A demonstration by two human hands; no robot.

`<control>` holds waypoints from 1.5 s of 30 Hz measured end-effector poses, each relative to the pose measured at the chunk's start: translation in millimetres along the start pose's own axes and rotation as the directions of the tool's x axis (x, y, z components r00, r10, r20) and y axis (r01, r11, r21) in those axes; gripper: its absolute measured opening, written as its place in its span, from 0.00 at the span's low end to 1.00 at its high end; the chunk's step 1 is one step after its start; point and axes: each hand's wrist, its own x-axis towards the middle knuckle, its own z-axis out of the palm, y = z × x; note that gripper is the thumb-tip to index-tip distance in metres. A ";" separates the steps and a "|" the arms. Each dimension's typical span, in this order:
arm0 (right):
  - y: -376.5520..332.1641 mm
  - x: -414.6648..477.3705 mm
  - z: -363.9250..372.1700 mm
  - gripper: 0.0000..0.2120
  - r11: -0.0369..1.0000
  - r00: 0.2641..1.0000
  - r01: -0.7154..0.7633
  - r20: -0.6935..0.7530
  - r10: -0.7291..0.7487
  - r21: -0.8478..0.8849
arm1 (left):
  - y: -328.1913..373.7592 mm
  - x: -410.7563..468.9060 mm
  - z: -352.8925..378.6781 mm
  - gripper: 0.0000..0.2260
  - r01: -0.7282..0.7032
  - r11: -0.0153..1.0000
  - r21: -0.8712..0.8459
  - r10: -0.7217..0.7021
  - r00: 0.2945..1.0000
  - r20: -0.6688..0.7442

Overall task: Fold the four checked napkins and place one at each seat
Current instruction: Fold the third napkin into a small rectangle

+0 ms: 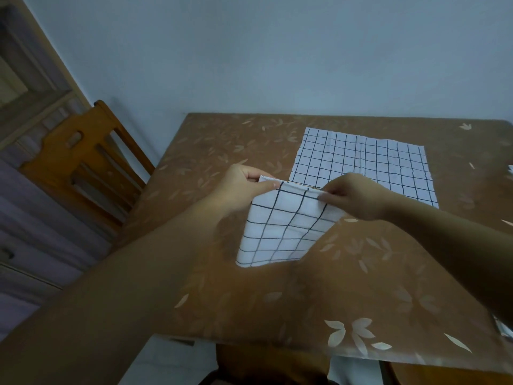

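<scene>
No text, label or number can be read. None is shown on the white checked cloth napkins [361,165] or the brown leaf-patterned tabletop [347,287].

Single head-worn wide-angle view, looks forward and down across the table [361,287] toward the wall [277,51]. Close in, table's near edge at the bottom, held napkin [280,226] near frame centre
</scene>
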 end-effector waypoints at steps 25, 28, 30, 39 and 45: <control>1.5 -7.2 22.4 0.13 0.234 0.872 -0.395 0.282 0.401 0.889 | -36.5 -11.9 0.2 0.15 0.486 0.796 -0.361 -0.435 0.874 0.218; 0.8 -8.5 31.3 0.10 0.276 0.839 -0.439 0.281 0.465 0.855 | -44.0 -10.5 3.3 0.09 0.458 0.809 -0.368 -0.436 0.888 0.146; 0.6 -9.8 35.6 0.10 0.344 0.847 -0.454 0.279 0.452 0.822 | -44.7 -9.6 4.8 0.06 0.449 0.800 -0.397 -0.445 0.889 0.108; 3.0 -10.1 32.6 0.12 0.323 0.897 -0.310 0.162 0.411 0.894 | -52.3 -15.8 8.2 0.15 0.427 0.822 -0.378 -0.362 0.903 0.234; 5.9 -16.3 37.3 0.12 0.354 0.907 -0.385 0.278 0.317 0.852 | -59.6 -16.6 5.8 0.12 0.470 0.803 -0.367 -0.431 0.883 0.187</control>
